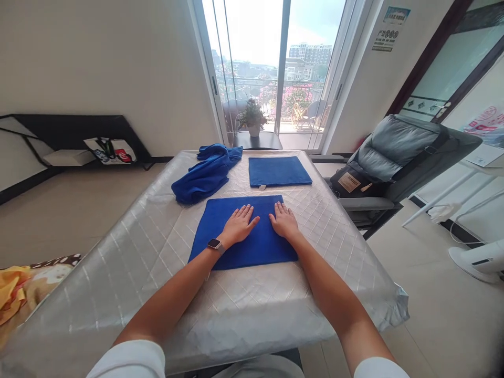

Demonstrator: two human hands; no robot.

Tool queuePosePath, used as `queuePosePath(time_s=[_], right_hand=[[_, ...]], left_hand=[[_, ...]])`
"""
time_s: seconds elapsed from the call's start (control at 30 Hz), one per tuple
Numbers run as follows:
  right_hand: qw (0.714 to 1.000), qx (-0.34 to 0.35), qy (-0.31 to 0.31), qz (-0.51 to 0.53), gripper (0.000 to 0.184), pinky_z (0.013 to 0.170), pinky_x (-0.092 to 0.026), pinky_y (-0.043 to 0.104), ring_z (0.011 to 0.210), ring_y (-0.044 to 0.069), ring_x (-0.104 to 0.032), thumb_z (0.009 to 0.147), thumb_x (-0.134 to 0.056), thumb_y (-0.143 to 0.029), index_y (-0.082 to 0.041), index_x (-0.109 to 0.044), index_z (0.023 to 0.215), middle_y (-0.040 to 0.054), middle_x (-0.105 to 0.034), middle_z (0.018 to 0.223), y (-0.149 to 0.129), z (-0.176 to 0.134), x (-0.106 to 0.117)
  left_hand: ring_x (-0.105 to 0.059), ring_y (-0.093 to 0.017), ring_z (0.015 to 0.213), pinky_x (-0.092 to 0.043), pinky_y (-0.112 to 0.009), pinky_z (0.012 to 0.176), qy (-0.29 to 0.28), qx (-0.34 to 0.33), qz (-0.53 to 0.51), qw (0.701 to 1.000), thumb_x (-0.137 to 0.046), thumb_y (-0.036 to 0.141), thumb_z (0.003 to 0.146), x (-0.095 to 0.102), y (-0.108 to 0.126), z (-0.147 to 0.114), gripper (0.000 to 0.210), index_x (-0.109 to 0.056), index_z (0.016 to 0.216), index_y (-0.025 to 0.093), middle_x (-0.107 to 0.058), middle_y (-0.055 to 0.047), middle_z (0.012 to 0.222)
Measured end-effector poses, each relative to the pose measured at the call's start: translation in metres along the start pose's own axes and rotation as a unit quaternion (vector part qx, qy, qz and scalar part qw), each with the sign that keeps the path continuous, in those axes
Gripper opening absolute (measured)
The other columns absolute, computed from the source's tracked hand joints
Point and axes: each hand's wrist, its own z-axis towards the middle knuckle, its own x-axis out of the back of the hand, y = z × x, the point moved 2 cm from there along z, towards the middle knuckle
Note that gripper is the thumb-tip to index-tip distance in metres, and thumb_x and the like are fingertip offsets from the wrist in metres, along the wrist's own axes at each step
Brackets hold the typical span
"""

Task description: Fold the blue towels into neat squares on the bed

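A blue towel (252, 252) lies flat as a rectangle on the table in front of me. My left hand (238, 224), with a watch on its wrist, rests palm down on the towel's middle, fingers stretched out. Palm down near the towel's right edge is my right hand (284, 220), its fingers also extended. Just beyond it lies a folded blue towel (279, 171) with a small pale tag at its near edge. Crumpled blue cloth (208, 176) sits in a loose heap at the far left.
A silvery quilted cover (157, 252) drapes over the table. Past its far edge, a potted plant (253, 116) stands on a chair by the glass door. A grey recliner (409, 157) with a dark bag is on the right. Patterned fabric (43, 278) shows at lower left.
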Motion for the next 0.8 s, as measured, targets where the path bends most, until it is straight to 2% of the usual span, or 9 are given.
queuePosePath(time_s=[0.17, 0.33, 0.53, 0.67, 0.8], right_hand=[[1.000, -0.006, -0.011, -0.008, 0.068, 0.127, -0.010, 0.041, 0.157, 0.022, -0.013, 0.106, -0.021, -0.047, -0.009, -0.021, 0.163, 0.0094, -0.017, 0.170, 0.002, 0.003, -0.002], [1.000, -0.006, -0.017, -0.025, 0.069, 0.127, -0.009, 0.040, 0.158, 0.022, -0.012, 0.107, -0.021, -0.049, -0.009, -0.019, 0.163, 0.0097, -0.016, 0.170, 0.004, 0.004, -0.002], [0.999, -0.002, -0.008, -0.043, 0.070, 0.126, -0.013, 0.038, 0.157, 0.022, -0.017, 0.106, -0.021, -0.049, -0.006, -0.023, 0.162, 0.0105, -0.019, 0.170, 0.003, 0.001, 0.002], [0.997, 0.010, -0.030, -0.065, 0.072, 0.126, -0.016, 0.037, 0.156, 0.023, -0.020, 0.105, -0.024, -0.052, -0.008, -0.024, 0.162, 0.0113, -0.020, 0.169, 0.006, 0.007, 0.007], [0.998, 0.009, -0.020, -0.064, 0.072, 0.126, -0.013, 0.039, 0.157, 0.023, -0.016, 0.106, -0.021, -0.053, -0.008, -0.025, 0.162, 0.0117, -0.020, 0.169, 0.008, 0.025, 0.014]], left_hand=[[-0.020, -0.024, 0.156, -0.016, -0.045, 0.128, -0.008, 0.081, 0.022, 0.996, -0.009, 0.062, 0.103, 0.005, -0.059, -0.032, 0.079, -0.029, 0.161, 0.013, -0.026, -0.012, 0.168], [-0.022, -0.029, 0.156, -0.020, -0.047, 0.126, 0.003, 0.165, 0.018, 0.986, -0.008, 0.063, 0.102, 0.007, -0.100, -0.039, 0.085, -0.027, 0.160, 0.005, -0.025, -0.018, 0.167], [-0.022, -0.031, 0.155, -0.022, -0.046, 0.126, 0.014, 0.166, 0.011, 0.986, -0.013, 0.063, 0.102, 0.011, -0.106, -0.036, 0.086, -0.029, 0.158, -0.001, -0.025, -0.023, 0.166], [-0.023, -0.032, 0.155, -0.021, -0.045, 0.125, 0.012, 0.164, 0.021, 0.986, -0.012, 0.063, 0.102, 0.011, -0.104, -0.036, 0.088, -0.028, 0.157, -0.003, -0.025, -0.025, 0.165], [-0.025, -0.032, 0.154, -0.024, -0.045, 0.125, 0.016, 0.154, 0.028, 0.988, -0.011, 0.064, 0.101, 0.009, -0.106, -0.035, 0.089, -0.030, 0.157, -0.002, -0.027, -0.025, 0.164]])
